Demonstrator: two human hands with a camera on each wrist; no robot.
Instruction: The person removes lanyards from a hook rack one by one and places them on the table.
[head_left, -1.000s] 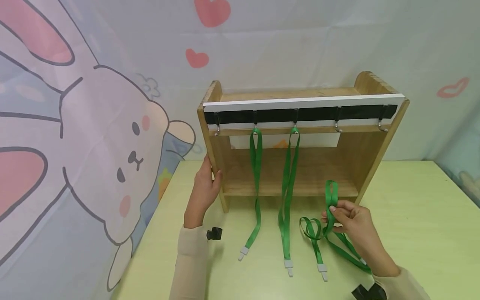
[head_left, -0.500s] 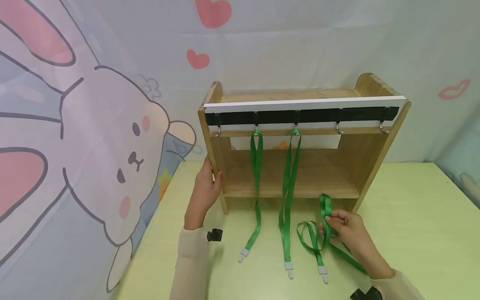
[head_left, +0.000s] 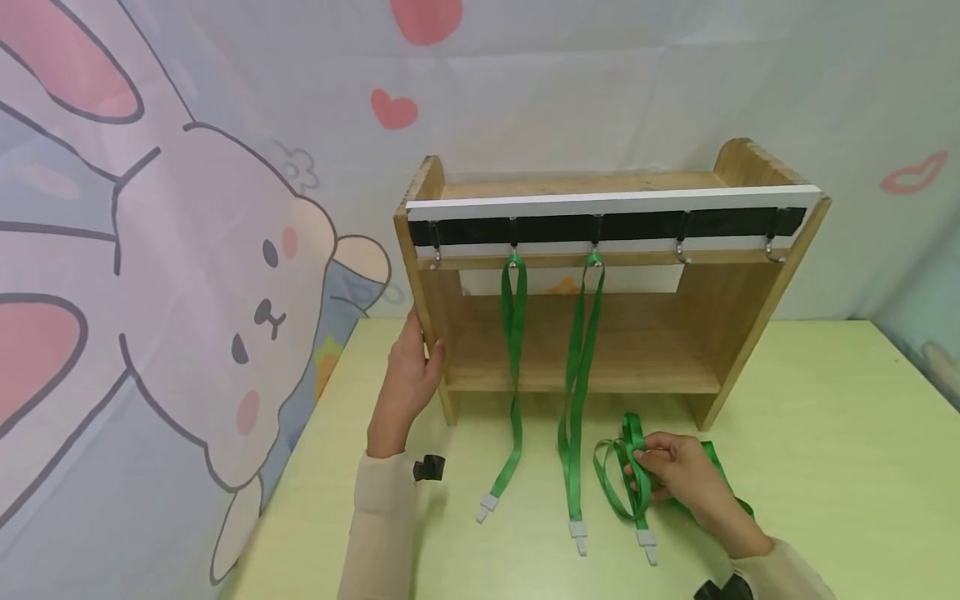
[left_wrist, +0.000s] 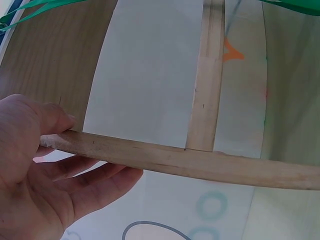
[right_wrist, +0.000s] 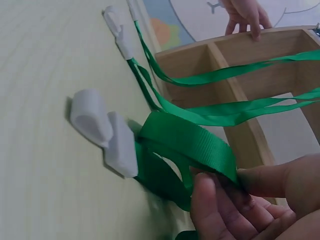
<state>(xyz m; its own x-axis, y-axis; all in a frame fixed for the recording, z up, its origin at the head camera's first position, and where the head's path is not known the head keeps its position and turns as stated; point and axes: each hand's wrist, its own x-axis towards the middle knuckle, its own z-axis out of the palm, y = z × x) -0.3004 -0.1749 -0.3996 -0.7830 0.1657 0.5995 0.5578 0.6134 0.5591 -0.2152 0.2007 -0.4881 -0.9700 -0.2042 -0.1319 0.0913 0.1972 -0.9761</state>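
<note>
We are gripping the left side panel (head_left: 438, 300) of the wooden rack (head_left: 645, 342) with our left hand (head_left: 405, 379), thumb and fingers clamping either side of its edge; we are probably doing this to keep the rack from shifting. To the right of that hand, a first green lanyard (head_left: 514, 325) is hanging by its loop from a metal hook (head_left: 513, 249), its pale clip (head_left: 488, 503) reaching down nearer to us. Farther right, between the two hands, a second green lanyard (head_left: 574, 400) is hanging likewise from the next hook (head_left: 595, 248); we are judging that the upturned hook tips are catching the loops. Just left of the right hand (head_left: 686, 471), a loose green loop (head_left: 604, 483) is lying on the counter (head_left: 840, 417). We are pinching a folded green strap (right_wrist: 200, 145) between the right thumb and fingers, likely near its bend so that the loop is standing free. It is overlapping the loose loop, so we are not managing to tell which clip is whose. Another strap length (head_left: 712, 458) is showing behind the right hand, its joining hidden.
</note>
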